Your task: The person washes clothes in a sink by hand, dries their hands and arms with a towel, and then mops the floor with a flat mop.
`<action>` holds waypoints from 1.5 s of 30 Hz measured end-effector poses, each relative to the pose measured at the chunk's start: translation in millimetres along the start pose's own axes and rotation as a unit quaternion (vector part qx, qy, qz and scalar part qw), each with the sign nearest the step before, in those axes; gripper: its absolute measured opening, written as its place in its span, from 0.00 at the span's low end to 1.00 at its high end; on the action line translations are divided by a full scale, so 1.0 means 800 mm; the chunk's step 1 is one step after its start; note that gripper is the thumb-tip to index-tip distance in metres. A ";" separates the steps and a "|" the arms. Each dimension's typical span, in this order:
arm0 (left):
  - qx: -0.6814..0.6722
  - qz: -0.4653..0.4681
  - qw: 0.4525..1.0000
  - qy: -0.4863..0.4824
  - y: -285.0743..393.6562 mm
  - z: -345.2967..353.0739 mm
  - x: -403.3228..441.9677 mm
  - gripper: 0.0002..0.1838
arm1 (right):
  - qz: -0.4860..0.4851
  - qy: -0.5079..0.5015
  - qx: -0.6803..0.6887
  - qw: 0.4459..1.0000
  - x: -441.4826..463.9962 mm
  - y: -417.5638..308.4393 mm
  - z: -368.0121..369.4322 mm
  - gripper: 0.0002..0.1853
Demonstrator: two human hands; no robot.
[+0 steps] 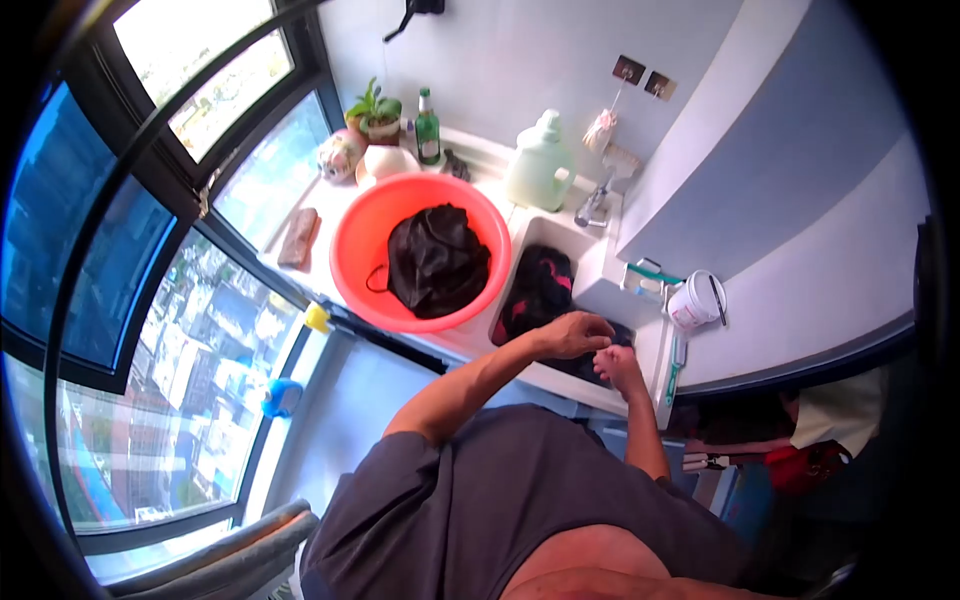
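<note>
My left hand [575, 336] is over the near side of the white sink [590, 237], its fingers curled downward and closed. Close beside it, my right hand [617, 367] is closed like a fist. Whatever lies in either hand is hidden or too small to make out. Dark wet-looking cloth [622, 337] shows just behind and below my hands. Further left in the sink lies a black garment with pink-red patches [540, 290]. A red plastic basin [350, 250] on the counter holds a bunched black garment [435, 262].
Behind the basin stand a green bottle [427, 130], a potted plant [377, 115] and a pale green detergent jug [538, 165]. The faucet [592, 207] rises at the sink's back. A white tub [695, 302] and a teal-handled brush [675, 370] are at right. Windows line the left.
</note>
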State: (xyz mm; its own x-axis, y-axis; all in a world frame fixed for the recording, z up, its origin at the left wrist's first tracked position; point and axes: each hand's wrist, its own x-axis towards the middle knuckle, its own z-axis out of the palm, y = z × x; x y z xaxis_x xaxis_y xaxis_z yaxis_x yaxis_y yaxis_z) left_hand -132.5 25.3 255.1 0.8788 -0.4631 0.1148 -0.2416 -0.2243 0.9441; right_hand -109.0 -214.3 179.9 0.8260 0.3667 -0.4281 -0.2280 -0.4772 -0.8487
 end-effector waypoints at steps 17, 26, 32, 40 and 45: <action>-0.266 0.002 0.917 0.297 0.152 -0.110 -0.197 0.18 | -0.074 -0.014 -0.305 0.949 0.009 0.093 0.005 0.18; -0.241 0.038 0.808 0.537 0.125 -0.190 -0.363 0.20 | -0.100 -0.044 -0.296 0.949 0.018 0.090 0.001 0.16; -0.158 -0.143 0.726 0.654 0.020 -0.296 -0.449 0.17 | -0.054 0.034 -0.352 0.934 -0.015 0.046 0.030 0.13; 0.365 -0.396 0.648 0.539 -0.167 -0.434 -0.461 0.29 | -0.114 0.249 -0.416 0.867 -0.039 0.069 0.097 0.07; 0.371 -0.491 0.661 0.430 -0.230 -0.480 -0.453 0.37 | -0.128 0.328 -0.372 0.859 -0.040 0.080 0.113 0.07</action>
State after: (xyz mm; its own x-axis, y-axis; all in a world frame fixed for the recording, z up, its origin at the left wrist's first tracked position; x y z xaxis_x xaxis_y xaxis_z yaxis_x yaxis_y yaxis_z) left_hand -248.5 563.5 158.0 0.5943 0.8042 -0.0054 0.7632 -0.5618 0.3191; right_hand -196.4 -184.3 111.1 0.9685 0.1229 0.2166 0.1949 -0.9156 -0.3517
